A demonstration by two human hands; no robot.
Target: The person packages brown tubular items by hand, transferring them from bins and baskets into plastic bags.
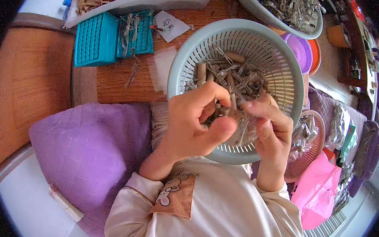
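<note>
Both hands meet over the near rim of a pale green perforated basket (282, 76) that sits in the person's lap area, tilted toward the camera. Left hand (194, 124): fingers curled in, thumb pressed forward, pinching a small brown stick piece (231, 112) at the fingertips. Right hand (270, 128): fingers bent narrow, closed on a strip of crinkled silver foil (246, 130) that lies just against the stick piece; the 2 hands touch or nearly touch there. Inside the basket, a loose heap of short brown sticks and foil scraps (234, 74). On the wooden table (118, 86) beyond: 2 teal plastic trays (95, 39) side by side, a few dry fibres on the right one, a small white paper slip (170, 25) beside them. A second pale basket (299, 29) at upper right holds more foil-wrapped pieces. A purple quilted cushion (87, 146) lies to the person's left. A pink plastic bag (317, 193) sits at lower right, near a pink basket (311, 154) of foil bits.
</note>
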